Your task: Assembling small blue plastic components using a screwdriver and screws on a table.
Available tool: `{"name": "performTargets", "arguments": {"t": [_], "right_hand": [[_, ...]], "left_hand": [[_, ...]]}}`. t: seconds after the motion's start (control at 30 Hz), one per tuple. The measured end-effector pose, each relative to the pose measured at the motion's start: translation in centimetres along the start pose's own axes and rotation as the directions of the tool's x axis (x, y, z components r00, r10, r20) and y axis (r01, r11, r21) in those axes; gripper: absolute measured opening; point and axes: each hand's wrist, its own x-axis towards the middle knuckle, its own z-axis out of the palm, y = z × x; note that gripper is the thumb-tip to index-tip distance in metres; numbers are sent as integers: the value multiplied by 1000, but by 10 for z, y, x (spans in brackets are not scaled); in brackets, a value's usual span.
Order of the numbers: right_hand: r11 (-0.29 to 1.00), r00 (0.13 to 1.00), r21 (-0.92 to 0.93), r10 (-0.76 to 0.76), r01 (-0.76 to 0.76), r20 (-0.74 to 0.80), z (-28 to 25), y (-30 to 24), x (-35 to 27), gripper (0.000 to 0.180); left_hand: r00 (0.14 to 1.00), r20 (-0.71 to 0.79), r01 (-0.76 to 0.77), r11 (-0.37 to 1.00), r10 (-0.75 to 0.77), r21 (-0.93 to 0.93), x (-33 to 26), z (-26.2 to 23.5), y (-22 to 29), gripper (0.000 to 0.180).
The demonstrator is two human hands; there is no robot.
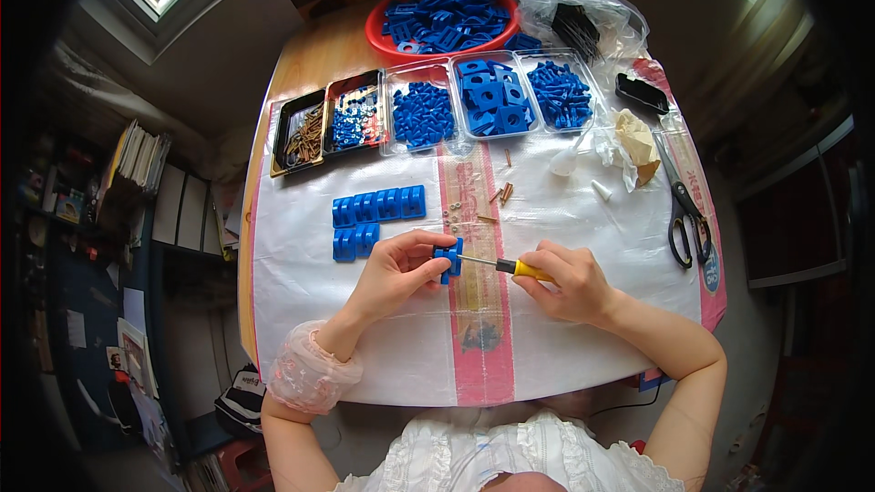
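Between the thumb and fingers of my left hand [406, 264] is a small blue plastic bracket [451, 260], held upright above the table. My right hand [570, 281] wraps round the yellow and black handle of a screwdriver [521, 270]. Its thin metal shaft points left, and the tip meets the right side of the bracket; whether it sits in a screw is too small to tell. Left of my left hand, finished-looking blue brackets stand in two rows, a longer row [378, 206] and a short row [355, 241]. Several loose brass-coloured screws [507, 192] lie beyond the screwdriver.
Across the back stand trays: screws [303, 137], small blue and silver parts [355, 118], blue pegs [422, 116], blue plates [495, 100], blue fittings [559, 91]. Behind them is a red basin [374, 32] of blue parts. Black scissors [684, 210], a white nozzle [602, 190] and crumpled paper [638, 138] lie right.
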Motion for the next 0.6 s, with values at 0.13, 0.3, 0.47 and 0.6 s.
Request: {"name": "performTargets", "arguments": {"t": [0.13, 0.3, 0.47, 0.6], "right_hand": [[987, 994, 121, 100, -103, 33, -1, -2, 0, 20], [962, 984, 206, 175, -181, 47, -1, -1, 2, 18], [982, 989, 117, 142, -146, 36, 0, -1, 2, 19], [995, 999, -99, 31, -32, -16, -1, -4, 5, 22]], "left_hand": [[1000, 5, -17, 1000, 17, 16, -1, 0, -1, 32], [1000, 20, -22, 1000, 21, 15, -1, 1, -2, 31], [999, 13, -30, 1000, 30, 4, -1, 4, 0, 31], [999, 12, -37, 999, 37, -18, 1, 3, 1, 31]]}}
